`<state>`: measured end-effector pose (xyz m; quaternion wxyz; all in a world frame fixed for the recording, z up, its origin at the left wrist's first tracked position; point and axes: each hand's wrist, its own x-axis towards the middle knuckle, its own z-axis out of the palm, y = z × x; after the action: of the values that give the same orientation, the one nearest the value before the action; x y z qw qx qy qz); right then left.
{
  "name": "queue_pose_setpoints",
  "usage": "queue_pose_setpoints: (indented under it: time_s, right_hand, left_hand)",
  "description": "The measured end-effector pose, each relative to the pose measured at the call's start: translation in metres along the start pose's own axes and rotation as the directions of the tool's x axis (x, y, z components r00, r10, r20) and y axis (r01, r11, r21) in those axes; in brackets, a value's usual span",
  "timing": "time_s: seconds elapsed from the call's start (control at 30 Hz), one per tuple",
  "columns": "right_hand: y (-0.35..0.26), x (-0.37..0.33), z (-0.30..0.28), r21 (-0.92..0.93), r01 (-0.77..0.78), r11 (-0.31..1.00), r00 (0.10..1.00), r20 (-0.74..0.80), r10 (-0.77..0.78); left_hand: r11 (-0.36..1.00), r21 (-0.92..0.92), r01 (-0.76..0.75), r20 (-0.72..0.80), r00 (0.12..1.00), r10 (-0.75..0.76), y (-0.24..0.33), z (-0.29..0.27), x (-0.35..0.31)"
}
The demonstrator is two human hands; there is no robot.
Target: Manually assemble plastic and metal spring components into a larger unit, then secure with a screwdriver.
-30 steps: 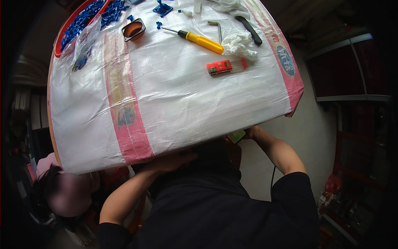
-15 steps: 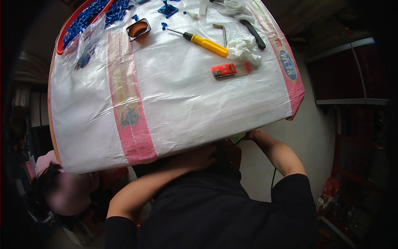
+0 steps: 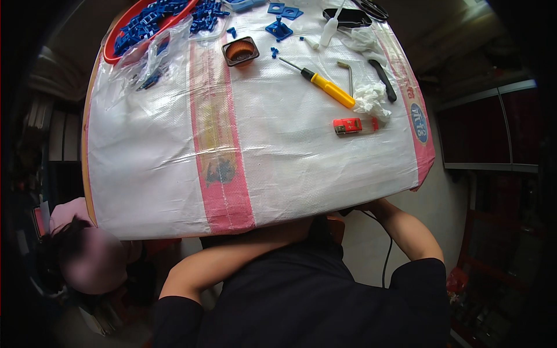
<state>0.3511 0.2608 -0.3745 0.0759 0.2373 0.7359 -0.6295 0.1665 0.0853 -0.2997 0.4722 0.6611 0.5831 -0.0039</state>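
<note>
Both of my forearms reach under the near edge of the covered table [image 3: 325, 168]. My left hand is lost below that edge beside my lap; the left forearm [image 3: 249, 246] lies across my body. Only the back part of my right hand [image 3: 376, 205] shows, just under the edge, with its fingers hidden. Close to it is a small dark thing [image 3: 346, 211] I cannot make out, and a black cable [image 3: 390, 249] hangs down from there. On the table nearest my right hand lies a red lighter [image 3: 347, 126].
A yellow screwdriver [image 3: 329, 90], hex key [image 3: 350, 75], crumpled tissue [image 3: 371, 100] and black handle-like piece [image 3: 383, 80] lie at the right. Farther off are a brown-filled tray [image 3: 240, 52], blue plastic parts [image 3: 279, 29] and a red basin [image 3: 110, 49]. Someone in pink [image 3: 96, 261] is at the lower left.
The view has shifted, so the table's things appear lower and farther right, and more of its far side shows. The green object at my right hand has gone out of sight.
</note>
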Motion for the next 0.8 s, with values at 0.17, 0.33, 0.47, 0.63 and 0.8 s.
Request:
queue_pose_setpoints:
  time_s: [0.17,0.33,0.47,0.63,0.8]
  right_hand:
    - [-0.041,-0.041,0.019,-0.375,0.025,0.927,0.965,0.251,0.076]
    - [-0.084,-0.099,0.053,-0.520,0.252,0.816,0.960,0.239,-0.144]
    - [-0.112,-0.093,0.074,-0.560,-0.044,0.827,0.996,0.037,0.078]
    - [-0.067,-0.075,0.100,-0.402,-0.156,0.902,0.988,-0.066,0.141]
    - [-0.130,-0.084,0.085,-0.564,-0.241,0.790,0.969,-0.181,0.166]
  left_hand:
    - [0.975,-0.206,-0.087,-0.175,0.983,0.050,-0.015,0.013,-0.004]
    - [0.909,-0.359,-0.210,-0.316,0.944,0.093,-0.040,0.036,0.007]
    - [0.752,-0.598,-0.279,-0.413,0.911,0.009,-0.033,0.041,0.011]
    - [0.813,-0.505,-0.288,-0.521,0.853,-0.021,-0.026,0.041,0.004]
    - [0.901,-0.363,-0.236,-0.493,0.869,0.029,-0.023,0.028,-0.008]
